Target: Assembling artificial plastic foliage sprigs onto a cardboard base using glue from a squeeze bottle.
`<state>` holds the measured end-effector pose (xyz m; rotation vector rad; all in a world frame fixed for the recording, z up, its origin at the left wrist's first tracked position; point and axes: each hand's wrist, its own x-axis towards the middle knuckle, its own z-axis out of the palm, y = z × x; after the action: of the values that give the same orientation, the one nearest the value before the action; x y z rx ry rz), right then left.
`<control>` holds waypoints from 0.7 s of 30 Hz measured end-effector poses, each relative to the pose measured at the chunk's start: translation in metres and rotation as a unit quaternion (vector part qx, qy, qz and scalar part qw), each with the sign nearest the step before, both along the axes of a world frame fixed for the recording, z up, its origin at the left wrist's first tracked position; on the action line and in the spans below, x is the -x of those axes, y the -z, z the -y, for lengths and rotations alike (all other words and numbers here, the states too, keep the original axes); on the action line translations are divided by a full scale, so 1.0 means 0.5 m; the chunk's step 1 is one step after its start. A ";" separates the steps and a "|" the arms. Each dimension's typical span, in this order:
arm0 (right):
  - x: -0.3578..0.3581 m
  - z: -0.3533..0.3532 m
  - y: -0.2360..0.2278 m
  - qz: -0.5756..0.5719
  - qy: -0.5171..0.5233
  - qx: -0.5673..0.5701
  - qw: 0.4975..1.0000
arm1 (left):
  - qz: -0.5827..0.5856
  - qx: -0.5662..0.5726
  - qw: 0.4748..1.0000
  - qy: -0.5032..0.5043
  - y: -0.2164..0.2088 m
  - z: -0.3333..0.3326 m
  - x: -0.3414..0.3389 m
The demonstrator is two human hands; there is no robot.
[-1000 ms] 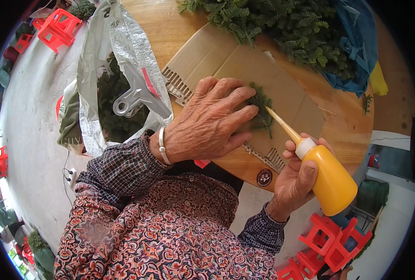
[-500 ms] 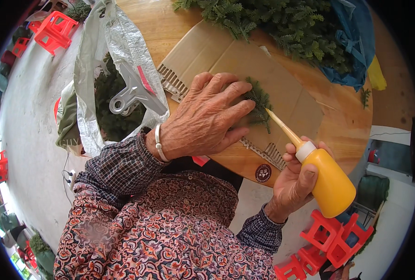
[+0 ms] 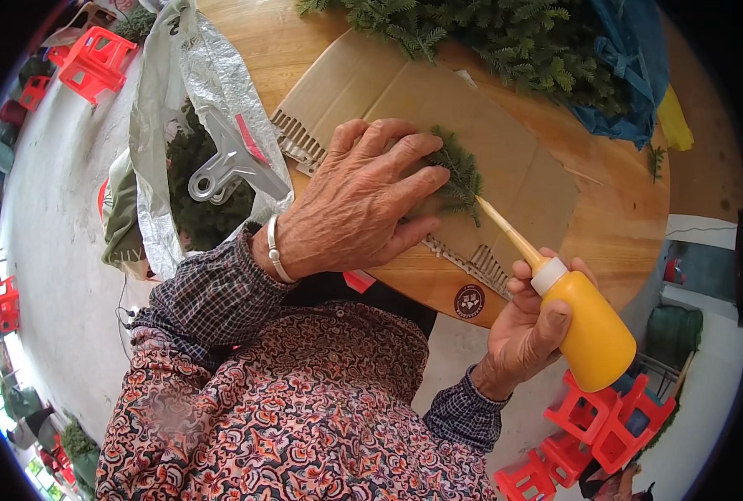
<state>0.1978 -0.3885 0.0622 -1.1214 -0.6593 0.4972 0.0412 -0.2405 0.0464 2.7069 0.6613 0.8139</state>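
My left hand (image 3: 363, 196) bends over a small green fir sprig (image 3: 459, 177) on a sheet of corrugated cardboard (image 3: 513, 154). Its fingers close down on the sprig, and the palm hides part of it. In my right hand (image 3: 522, 330) is a yellow squeeze bottle (image 3: 593, 334) with a white collar and a long tapered nozzle. The bottle leans up and to the left, its nozzle tip at the sprig's right edge; whether anything comes out is too small to tell.
A heap of fir branches (image 3: 522, 42) in a blue bag (image 3: 639, 75) lies at the far side of the wooden table (image 3: 630, 213). A large grey clip (image 3: 238, 163) holds a silvery bag (image 3: 159, 167) at left. Red stools (image 3: 96, 63) stand on the floor.
The view has shifted slightly, so the table, cardboard and bags sit a little further left. Both hands keep their hold, and the nozzle tip stays at the sprig's edge.
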 end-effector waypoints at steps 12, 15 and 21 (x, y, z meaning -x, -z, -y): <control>-0.015 0.031 0.020 -0.010 0.024 -0.008 1.000 | 0.022 -0.022 1.000 0.001 0.010 0.000 -0.010; -0.016 0.042 0.023 -0.014 0.032 -0.009 0.999 | 0.019 -0.027 0.999 0.000 0.008 0.009 -0.013; -0.014 0.063 0.032 -0.016 0.044 -0.012 0.999 | -0.016 -0.024 1.000 -0.001 0.007 0.021 -0.008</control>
<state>0.2047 -0.4202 0.0461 -1.1122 -0.5835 0.4296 0.0453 -0.2513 0.0431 2.7684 0.6594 0.7986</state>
